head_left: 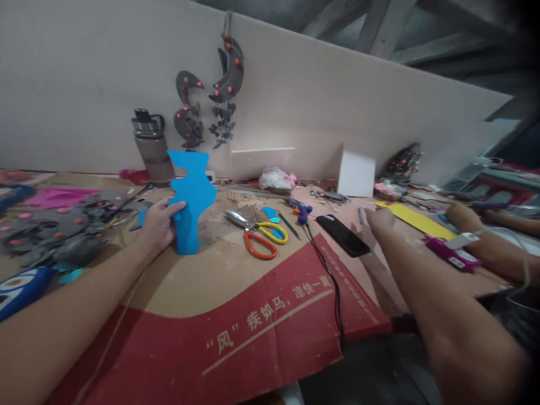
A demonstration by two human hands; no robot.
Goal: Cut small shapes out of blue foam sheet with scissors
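Note:
My left hand grips a blue cut-out sheet by its left edge, thumb on its front, holding it upright above the cardboard. To the right, my right hand is closed around a thin pale stick-like item, blurred, beyond the black phone. Scissors with red and yellow handles lie between the hands. Small blue scraps, a dark green pencil and a blue glue gun are beside them.
Red-printed cardboard covers the front. Grey felt pieces lie left; a bottle stands at the wall. Another person's hand is at the right, near yellow sheet and a magenta device. A black cable crosses the cardboard.

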